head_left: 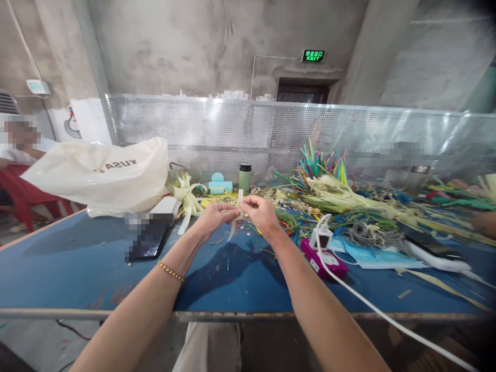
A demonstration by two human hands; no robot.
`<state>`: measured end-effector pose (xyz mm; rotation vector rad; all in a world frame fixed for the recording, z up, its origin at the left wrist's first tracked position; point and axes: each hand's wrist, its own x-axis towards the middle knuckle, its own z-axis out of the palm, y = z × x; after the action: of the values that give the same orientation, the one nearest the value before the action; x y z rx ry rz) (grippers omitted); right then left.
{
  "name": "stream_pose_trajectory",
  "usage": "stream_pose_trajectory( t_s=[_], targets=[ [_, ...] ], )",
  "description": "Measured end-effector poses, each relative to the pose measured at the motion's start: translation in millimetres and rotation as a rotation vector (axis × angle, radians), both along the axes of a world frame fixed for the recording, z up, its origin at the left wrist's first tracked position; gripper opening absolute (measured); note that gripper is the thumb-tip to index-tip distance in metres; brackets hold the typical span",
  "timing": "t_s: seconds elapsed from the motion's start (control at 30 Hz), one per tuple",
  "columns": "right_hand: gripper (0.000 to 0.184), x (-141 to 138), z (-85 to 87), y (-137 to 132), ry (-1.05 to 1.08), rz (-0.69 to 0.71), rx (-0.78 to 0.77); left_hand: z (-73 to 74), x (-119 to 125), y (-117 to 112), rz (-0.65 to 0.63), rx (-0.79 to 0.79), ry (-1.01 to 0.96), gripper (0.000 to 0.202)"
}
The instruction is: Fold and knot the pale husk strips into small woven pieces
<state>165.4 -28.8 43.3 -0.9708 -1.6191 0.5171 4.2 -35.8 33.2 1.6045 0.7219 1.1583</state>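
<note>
Both of my hands are raised over the blue table [77, 268] and meet at its middle. My left hand [215, 214] and my right hand [260, 212] each pinch the same pale leaf strip [237, 213]. One end of the strip sticks up between the fingers and the other hangs down towards the table. A gold bead bracelet [170, 271] is on my left wrist. Behind my hands lies a bundle of pale leaf strips [186, 199].
A white plastic bag [101, 173], a dark phone [149, 237], a teal object [219, 185] and a green flask [244, 179] sit left and behind. Right: a heap of leaves and coloured strips [341, 196], a magenta power strip [325, 258] with white cable, a face mask [372, 256]. Another person sits far left.
</note>
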Motion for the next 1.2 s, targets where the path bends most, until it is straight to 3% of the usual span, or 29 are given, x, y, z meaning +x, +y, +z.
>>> stream_pose_trajectory(
  t_s=[0.23, 0.33, 0.47, 0.7, 0.93, 1.2],
  targets=[
    [0.032, 4, 1.6, 1, -0.160, 0.004, 0.036, 1.3, 0, 1, 0.043, -0.045, -0.101, 0.023],
    [0.030, 5, 0.2, -1, -0.246, 0.075, -0.045, 2.2, -2, 2, 0.064, -0.054, -0.120, 0.023],
    [0.022, 4, -0.4, -6, -0.205, 0.142, -0.142, 2.4, -4, 3, 0.090, -0.064, -0.109, 0.024],
    [0.027, 6, 5.6, -9, -0.219, 0.145, -0.040, 2.4, -6, 5, -0.047, -0.103, -0.187, 0.030],
    [0.025, 10, 6.7, -9, -0.216, 0.215, -0.071, 2.2, -9, 6, -0.110, -0.167, -0.183, 0.033],
    [0.020, 10, 4.5, -4, -0.236, 0.116, -0.029, 5.4, -9, 2, -0.136, -0.150, -0.140, 0.033]
  ],
)
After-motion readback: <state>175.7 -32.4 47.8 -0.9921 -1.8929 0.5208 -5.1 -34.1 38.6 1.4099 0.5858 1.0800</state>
